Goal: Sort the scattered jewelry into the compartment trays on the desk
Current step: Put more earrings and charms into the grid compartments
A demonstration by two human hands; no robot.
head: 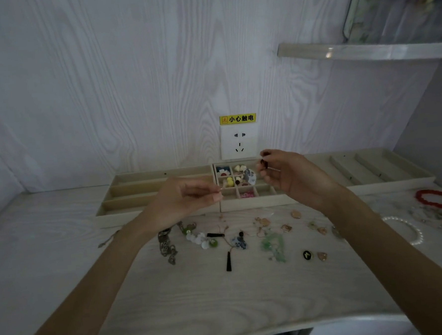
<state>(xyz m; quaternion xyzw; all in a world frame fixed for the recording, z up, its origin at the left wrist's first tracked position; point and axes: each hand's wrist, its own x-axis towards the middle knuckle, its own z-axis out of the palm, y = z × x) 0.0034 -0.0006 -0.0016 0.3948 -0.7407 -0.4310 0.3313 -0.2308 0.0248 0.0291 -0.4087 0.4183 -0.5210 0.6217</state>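
While your arms are both raised over the desk (187, 304), your left hand (185, 200) is curled with thumb and forefinger pinching something thin and pale — too small to make out. Your right hand (290, 178) is up by the grid tray (253, 204), fingertips gripping a small dark bead (263, 163) above its back row.

Three trays sit in a row against the wall: a long-slot tray (128, 199) on the left, the grid tray in the middle, and a slanted-slot tray (386, 175) on the right, all touching edge to edge. Several grid cells already hold pieces — a blue and white flower, yellow beads, some pink bits. The slots you can see in the other two look bare.

The loose stuff lies in a band just in front of the trays: a metal chain (166, 244) on the left, a white and green cluster (202, 239), two black bars (228, 261), a green tassel (274, 245), a black round stud (307, 254), and about half a dozen small pinkish charms. Far right there's one pearl bracelet (410, 231) and one red bracelet (435, 199) near the desk's side edge.

The desk's curved front edge is well away from the pile, with lots of bare wood between it and your forearms.
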